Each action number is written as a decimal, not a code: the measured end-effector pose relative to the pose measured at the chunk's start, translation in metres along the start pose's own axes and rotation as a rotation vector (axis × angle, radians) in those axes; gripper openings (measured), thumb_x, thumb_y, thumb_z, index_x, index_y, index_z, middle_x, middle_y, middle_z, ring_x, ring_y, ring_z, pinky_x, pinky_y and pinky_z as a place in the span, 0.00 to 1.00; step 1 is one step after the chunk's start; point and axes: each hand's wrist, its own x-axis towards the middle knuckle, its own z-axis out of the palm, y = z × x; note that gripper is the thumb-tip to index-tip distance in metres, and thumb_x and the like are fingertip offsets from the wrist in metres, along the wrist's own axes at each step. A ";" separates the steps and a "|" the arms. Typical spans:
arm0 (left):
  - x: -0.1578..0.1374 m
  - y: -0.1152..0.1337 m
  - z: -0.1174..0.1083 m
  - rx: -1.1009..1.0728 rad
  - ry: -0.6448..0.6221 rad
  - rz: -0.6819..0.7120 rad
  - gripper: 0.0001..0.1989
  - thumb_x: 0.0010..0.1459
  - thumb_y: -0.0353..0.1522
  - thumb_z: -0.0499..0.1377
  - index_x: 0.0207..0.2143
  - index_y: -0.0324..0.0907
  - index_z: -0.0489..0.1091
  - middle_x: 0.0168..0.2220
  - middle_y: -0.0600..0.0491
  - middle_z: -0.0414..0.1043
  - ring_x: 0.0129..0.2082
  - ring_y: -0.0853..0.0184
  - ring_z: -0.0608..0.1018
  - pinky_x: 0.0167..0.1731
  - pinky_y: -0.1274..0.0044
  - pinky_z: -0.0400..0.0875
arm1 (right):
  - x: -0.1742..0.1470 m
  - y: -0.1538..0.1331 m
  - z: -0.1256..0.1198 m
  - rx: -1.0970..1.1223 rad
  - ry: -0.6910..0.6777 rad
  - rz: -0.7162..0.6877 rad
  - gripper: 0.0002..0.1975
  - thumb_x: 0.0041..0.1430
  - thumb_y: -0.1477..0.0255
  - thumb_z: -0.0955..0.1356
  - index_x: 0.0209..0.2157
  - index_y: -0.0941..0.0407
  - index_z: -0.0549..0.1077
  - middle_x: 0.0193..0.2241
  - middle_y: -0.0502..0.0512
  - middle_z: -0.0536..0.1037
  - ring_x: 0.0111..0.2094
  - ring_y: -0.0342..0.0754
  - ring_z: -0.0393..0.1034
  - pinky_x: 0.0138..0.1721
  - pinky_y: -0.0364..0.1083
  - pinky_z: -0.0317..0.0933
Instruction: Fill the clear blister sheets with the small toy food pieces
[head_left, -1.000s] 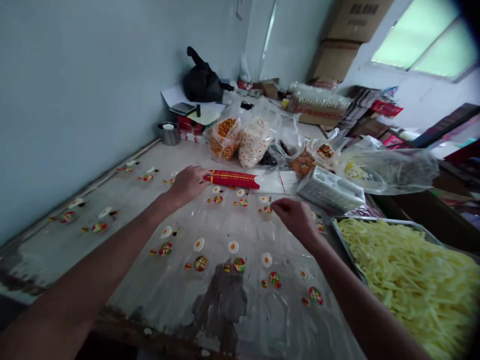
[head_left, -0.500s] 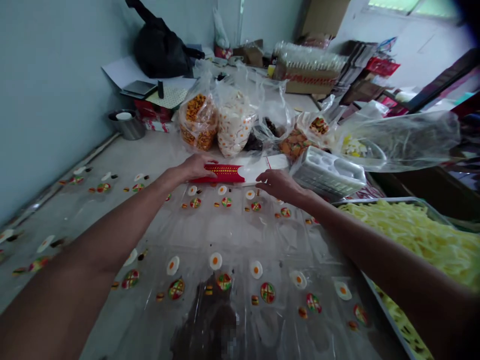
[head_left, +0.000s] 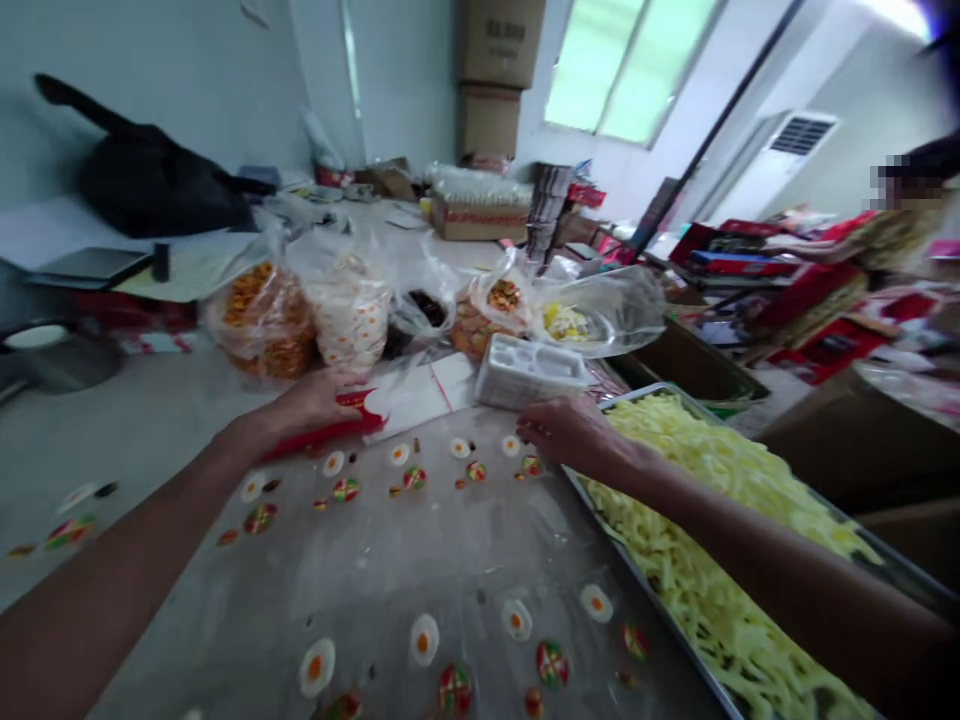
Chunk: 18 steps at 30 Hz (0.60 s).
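Observation:
My left hand [head_left: 322,398] grips a flat red printed card [head_left: 322,430] with a curved notch at its right end, fingers over its upper edge and thumb on its face. A white card [head_left: 427,392] with a thin red line lies beside it. My right hand [head_left: 566,428] hovers low by the front of a white moulded plastic tray stack [head_left: 534,372], fingers loosely bent, nothing visible in them. In front, clear plastic sheets with small fried-egg pieces [head_left: 424,640], round red-green pizza pieces [head_left: 553,663] and tiny burger pieces [head_left: 533,700] cover the table.
At right stands a metal tray [head_left: 637,580] heaped with pale yellow strips [head_left: 720,500]. Behind the cards are clear bags of orange pieces [head_left: 259,325], egg pieces [head_left: 349,315] and other small items. A metal cup [head_left: 67,360] and a black bag [head_left: 161,180] are at left. Someone works far right.
The view has swung right. My left hand has moved left relative to the white card, with the red card in it. My right hand has moved from the white card to the tray stack's front.

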 end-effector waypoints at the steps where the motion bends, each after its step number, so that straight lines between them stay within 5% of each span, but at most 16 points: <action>1: 0.005 0.017 -0.003 -0.013 0.035 0.019 0.29 0.51 0.43 0.62 0.56 0.45 0.75 0.57 0.45 0.74 0.55 0.52 0.75 0.56 0.66 0.67 | -0.010 0.008 -0.005 -0.007 0.017 -0.013 0.10 0.64 0.71 0.67 0.35 0.53 0.81 0.32 0.54 0.82 0.34 0.49 0.74 0.33 0.45 0.56; 6: 0.039 0.115 -0.012 -0.090 0.179 0.143 0.21 0.55 0.43 0.60 0.48 0.46 0.79 0.49 0.49 0.79 0.48 0.56 0.79 0.52 0.67 0.71 | -0.046 0.059 -0.023 -0.068 0.191 0.066 0.07 0.60 0.75 0.66 0.30 0.56 0.76 0.29 0.54 0.79 0.32 0.48 0.71 0.34 0.44 0.56; 11: 0.090 0.176 0.001 -0.223 0.165 0.239 0.19 0.55 0.42 0.62 0.47 0.46 0.79 0.44 0.52 0.81 0.42 0.60 0.81 0.46 0.71 0.74 | -0.078 0.095 -0.040 -0.030 0.338 0.178 0.05 0.57 0.77 0.67 0.27 0.56 0.71 0.27 0.52 0.76 0.30 0.47 0.70 0.33 0.44 0.58; 15: 0.135 0.214 0.017 -0.321 0.160 0.283 0.19 0.57 0.41 0.61 0.47 0.42 0.78 0.42 0.49 0.81 0.39 0.62 0.81 0.42 0.73 0.74 | -0.134 0.101 -0.053 0.008 0.421 0.106 0.06 0.68 0.69 0.66 0.39 0.54 0.74 0.37 0.54 0.78 0.37 0.49 0.73 0.37 0.46 0.63; 18: 0.167 0.246 0.028 -0.295 0.268 0.286 0.14 0.61 0.37 0.55 0.40 0.40 0.78 0.37 0.49 0.81 0.36 0.63 0.80 0.39 0.74 0.73 | -0.197 0.112 -0.055 0.044 0.578 0.181 0.10 0.68 0.63 0.68 0.48 0.49 0.73 0.45 0.54 0.78 0.39 0.49 0.75 0.40 0.48 0.67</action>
